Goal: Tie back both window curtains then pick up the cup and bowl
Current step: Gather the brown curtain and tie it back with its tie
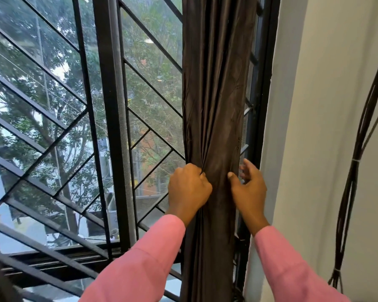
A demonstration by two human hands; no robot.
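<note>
The curtain [214, 94] hangs as one dark, gathered column at the right side of the window, between the glass and the wall. That is where we are working.

Furthest left, we see the window grille [52, 118], with its slanted bars, and trees beyond it. This much glass shows because the cloth is already drawn off it.

Next comes our left hand [189, 186], out of a pink sleeve [144, 258]. Its fingers are curled tight into the curtain's left edge, and folds pucker toward the fist. We judge this grip is what bunches the folds and keeps them from spreading back over the pane.

Our right hand [249, 190] sits on the other side of the bundle. Its thumb [231, 176] lies on the front of the cloth, and its fingers are spread loosely past the right edge, clamped on nothing. It looks set to wrap round the bundle or reach behind it.

We can see no tie-back, so we cannot tell what will hold the cloth.

To the right is the pale wall [325, 127], with a bundle of dark cables [358, 149] hanging down it, well clear of our hands.

The cup and bowl are out of view.
</note>
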